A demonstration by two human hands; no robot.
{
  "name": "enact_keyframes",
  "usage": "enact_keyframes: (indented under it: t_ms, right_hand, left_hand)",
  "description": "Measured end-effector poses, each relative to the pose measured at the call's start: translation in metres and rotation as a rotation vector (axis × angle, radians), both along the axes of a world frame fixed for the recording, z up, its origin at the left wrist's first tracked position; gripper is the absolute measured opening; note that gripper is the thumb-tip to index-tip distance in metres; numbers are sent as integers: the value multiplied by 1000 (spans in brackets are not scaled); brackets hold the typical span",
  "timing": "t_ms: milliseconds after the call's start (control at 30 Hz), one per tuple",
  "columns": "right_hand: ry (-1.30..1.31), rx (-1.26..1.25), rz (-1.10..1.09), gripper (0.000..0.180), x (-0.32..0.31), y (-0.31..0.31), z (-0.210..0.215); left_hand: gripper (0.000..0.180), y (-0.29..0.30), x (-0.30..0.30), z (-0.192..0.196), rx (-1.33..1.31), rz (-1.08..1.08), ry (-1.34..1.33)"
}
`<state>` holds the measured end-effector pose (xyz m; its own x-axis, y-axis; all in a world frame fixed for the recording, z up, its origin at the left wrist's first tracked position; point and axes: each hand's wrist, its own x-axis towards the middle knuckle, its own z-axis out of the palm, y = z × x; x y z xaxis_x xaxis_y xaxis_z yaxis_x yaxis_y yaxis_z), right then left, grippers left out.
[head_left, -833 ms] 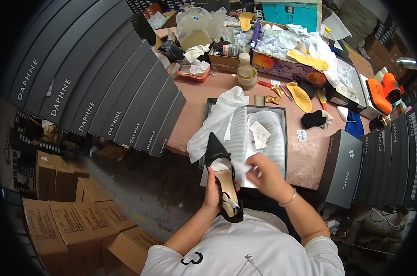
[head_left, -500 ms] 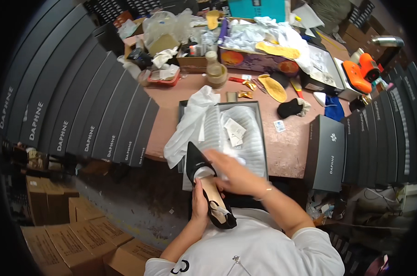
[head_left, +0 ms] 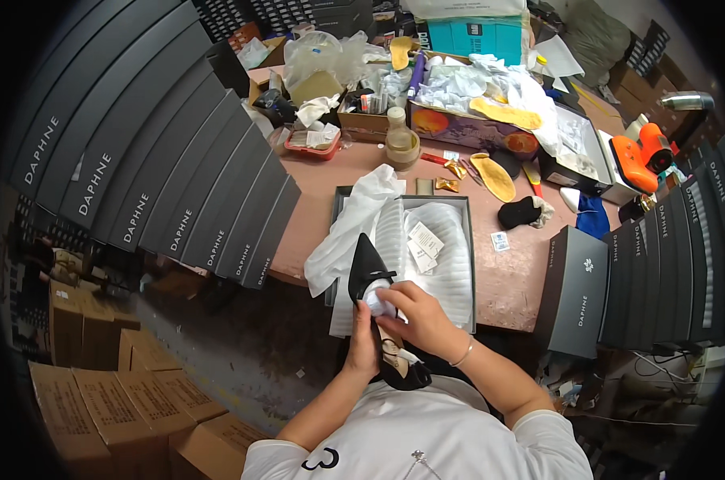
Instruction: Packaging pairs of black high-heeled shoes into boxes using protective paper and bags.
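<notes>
My left hand [head_left: 364, 346] is wrapped round the side of a black pointed-toe shoe [head_left: 366, 262], its toe pointing away from me. The shoe has a small bow at the throat and a strap near the heel, which lies close to my shirt. At the shoe's opening, my right hand [head_left: 418, 318] has bent fingers on a white wad of stuffing [head_left: 378, 299] that sits partly inside the toe. Just beyond the shoe, an open shoebox [head_left: 471, 264] holds white ribbed padding [head_left: 446, 220], paper tags [head_left: 424, 246] and a crumpled white tissue sheet [head_left: 354, 224] hanging over its left side.
Dark shoeboxes [head_left: 178, 160] stand stacked at the left, with more [head_left: 574, 292] at the right. Along the table's back are a purple carton of paper [head_left: 458, 128], a jar [head_left: 402, 148], yellow insoles [head_left: 494, 178] and an orange tool [head_left: 634, 164]. Brown cartons [head_left: 122, 408] lie lower left.
My right hand has come from a blurred sweep beside the shoe to the wad at its opening. The shoe's bow now shows. The whole view has shifted slightly.
</notes>
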<state>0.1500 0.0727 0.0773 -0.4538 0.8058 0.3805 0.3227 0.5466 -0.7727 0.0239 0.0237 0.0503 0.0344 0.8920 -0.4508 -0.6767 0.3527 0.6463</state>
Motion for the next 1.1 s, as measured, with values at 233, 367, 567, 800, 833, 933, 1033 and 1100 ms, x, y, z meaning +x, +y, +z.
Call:
enact_keyframes:
  t_ms: [233,367,567,800,833,933,1033,1100]
  right_hand:
    - [133,-212,-18,75,3,4,-3]
    - [-31,-178,35,68,5,11,-17]
    - [-124,-87,-99,73,51,58,5]
    - [-901,86,43,60,64,60,-91]
    - [-838,39,101,59,65,51,-79]
    - [-753,84,-119,52,62,33,-52]
    - [-739,209,-273,35,81,29,-54]
    - [-621,170,-251,28,94,37,-64]
  left_hand:
    - [75,-16,-7,-5,42,-268,238]
    - [71,-24,9,3,-51,-281,177]
    - [86,89,-34,2,186,-383,418]
    - [57,114,-28,-26,816,35,1240]
    - [55,112,-6,-29,726,-132,955]
    - [52,121,54,-85,586,-364,847]
    - [55,127,98,-127,367,-396,1174]
    - [66,115,99,-118,372,-440,1270]
